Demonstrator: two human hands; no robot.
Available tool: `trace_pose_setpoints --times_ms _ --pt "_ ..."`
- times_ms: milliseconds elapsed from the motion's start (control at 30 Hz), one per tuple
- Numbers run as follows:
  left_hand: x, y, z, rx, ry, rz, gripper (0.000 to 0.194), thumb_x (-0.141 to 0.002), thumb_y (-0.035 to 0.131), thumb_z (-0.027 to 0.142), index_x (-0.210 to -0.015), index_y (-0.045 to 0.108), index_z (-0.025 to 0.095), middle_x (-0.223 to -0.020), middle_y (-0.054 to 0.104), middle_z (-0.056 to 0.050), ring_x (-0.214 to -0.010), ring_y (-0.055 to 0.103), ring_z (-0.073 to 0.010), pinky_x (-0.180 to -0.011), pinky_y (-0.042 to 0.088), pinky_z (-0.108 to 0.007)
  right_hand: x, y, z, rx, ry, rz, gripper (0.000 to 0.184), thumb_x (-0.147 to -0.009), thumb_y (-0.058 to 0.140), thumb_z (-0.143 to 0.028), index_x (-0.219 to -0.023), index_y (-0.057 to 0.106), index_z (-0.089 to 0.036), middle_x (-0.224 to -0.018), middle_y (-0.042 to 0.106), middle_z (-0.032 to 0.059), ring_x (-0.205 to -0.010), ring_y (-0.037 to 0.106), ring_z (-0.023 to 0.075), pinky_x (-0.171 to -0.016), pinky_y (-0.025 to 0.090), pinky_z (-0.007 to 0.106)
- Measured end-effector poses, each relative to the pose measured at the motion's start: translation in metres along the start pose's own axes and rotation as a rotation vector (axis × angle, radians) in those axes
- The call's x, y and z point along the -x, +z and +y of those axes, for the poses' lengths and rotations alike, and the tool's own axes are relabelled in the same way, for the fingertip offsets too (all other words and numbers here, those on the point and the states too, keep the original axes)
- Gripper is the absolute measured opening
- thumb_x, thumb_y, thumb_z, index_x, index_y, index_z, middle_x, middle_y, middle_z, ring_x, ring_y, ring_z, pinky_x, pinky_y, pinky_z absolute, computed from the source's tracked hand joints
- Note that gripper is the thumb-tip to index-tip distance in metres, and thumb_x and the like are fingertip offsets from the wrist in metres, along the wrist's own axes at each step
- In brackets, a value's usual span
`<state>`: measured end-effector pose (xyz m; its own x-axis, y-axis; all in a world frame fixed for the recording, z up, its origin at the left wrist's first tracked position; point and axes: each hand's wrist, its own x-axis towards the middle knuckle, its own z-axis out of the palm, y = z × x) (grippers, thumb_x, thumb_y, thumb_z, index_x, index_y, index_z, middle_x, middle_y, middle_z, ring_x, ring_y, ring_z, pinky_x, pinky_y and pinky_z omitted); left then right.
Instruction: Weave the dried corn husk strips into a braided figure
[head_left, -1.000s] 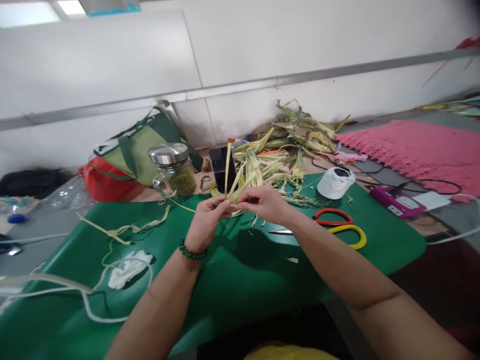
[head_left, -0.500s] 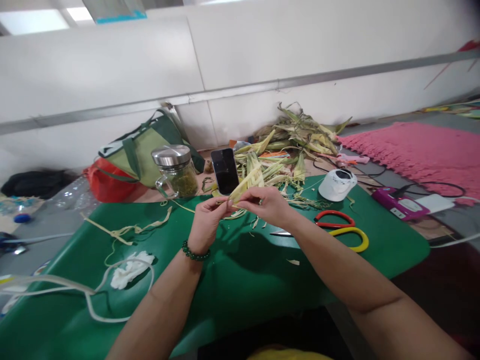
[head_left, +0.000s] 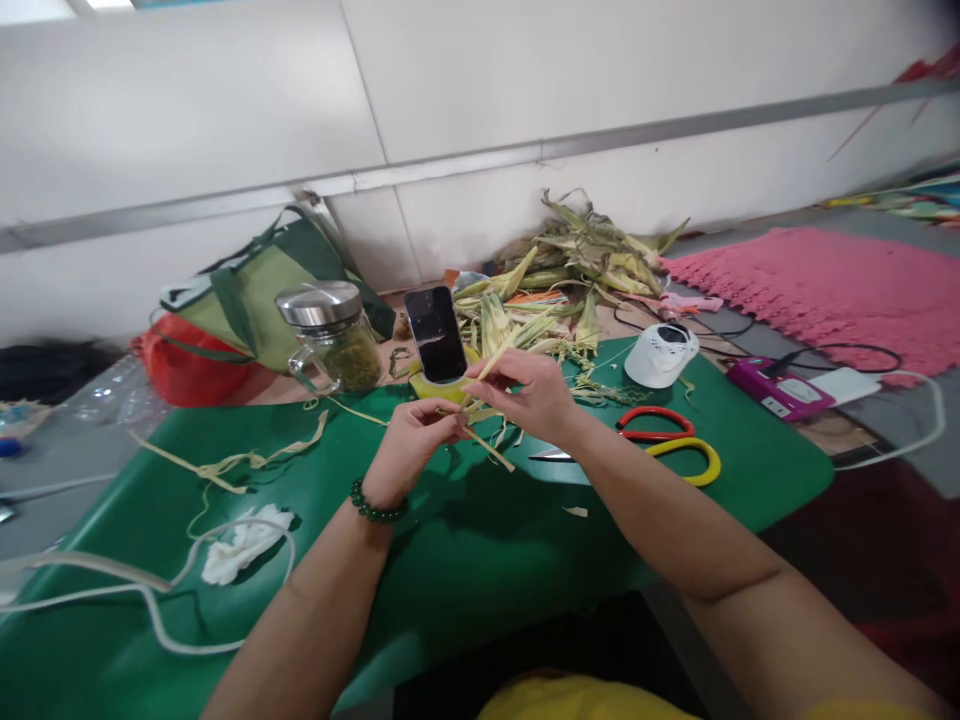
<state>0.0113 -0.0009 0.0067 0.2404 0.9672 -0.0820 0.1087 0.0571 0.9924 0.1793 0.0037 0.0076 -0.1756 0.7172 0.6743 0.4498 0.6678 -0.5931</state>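
Note:
Both my hands meet above the green mat (head_left: 465, 560), pinching thin pale corn husk strips (head_left: 489, 450). My left hand (head_left: 409, 445), with a green bead bracelet on the wrist, is closed on the strips' near end. My right hand (head_left: 529, 395) is closed on the strips from the other side, one strip rising from its fingers and another slanting down toward the mat. A black phone (head_left: 435, 333) stands upright just behind my hands.
Red and yellow scissors (head_left: 664, 445) lie right of my hands. A husk pile (head_left: 577, 270), a lidded glass jar (head_left: 334, 335), a green bag (head_left: 247, 290), a white round device (head_left: 660, 352), a pink cloth (head_left: 832, 290), cables and loose strips (head_left: 225, 465) surround the mat.
The long upright strip seen a second ago is down. My right hand has lifted slightly, and a strip now slants down below my hands. The view has shifted a little.

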Motion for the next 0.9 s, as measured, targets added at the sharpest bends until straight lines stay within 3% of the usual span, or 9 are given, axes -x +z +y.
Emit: trace_pose_setpoints --times_ms 400,600,900 --pt "0.002 -0.002 0.002 -0.056 -0.049 -0.120 0.030 -0.061 0.072 0.043 -0.070 0.061 0.017 -0.070 0.071 -0.005 -0.073 0.067 -0.0206 -0.059 0.050 -0.026 0.001 0.003 -0.002 -0.061 0.017 0.000 0.013 -0.080 0.057 -0.026 -0.078 0.064 -0.015 -0.077 0.066 0.0043 -0.060 0.056 0.0097 -0.058 0.046 0.022" --pt "0.001 -0.002 0.003 -0.037 -0.052 -0.079 0.027 -0.059 0.074 0.040 -0.069 0.065 0.016 -0.063 0.069 -0.004 -0.061 0.064 -0.0170 -0.062 0.050 -0.027 0.002 0.005 0.001 -0.091 -0.013 0.028 0.019 -0.081 0.056 -0.027 -0.093 0.064 -0.014 -0.086 0.067 0.0060 -0.063 0.057 0.0098 -0.058 0.047 0.022" --pt "0.000 -0.003 0.004 0.033 -0.055 -0.063 0.017 -0.058 0.073 0.029 -0.063 0.067 0.014 -0.057 0.067 -0.003 -0.057 0.061 -0.0146 -0.064 0.051 -0.027 0.001 -0.006 -0.008 -0.499 0.086 -0.092 0.035 -0.088 0.048 -0.037 -0.113 0.058 -0.015 -0.095 0.066 0.0077 -0.067 0.060 0.0092 -0.065 0.051 0.023"
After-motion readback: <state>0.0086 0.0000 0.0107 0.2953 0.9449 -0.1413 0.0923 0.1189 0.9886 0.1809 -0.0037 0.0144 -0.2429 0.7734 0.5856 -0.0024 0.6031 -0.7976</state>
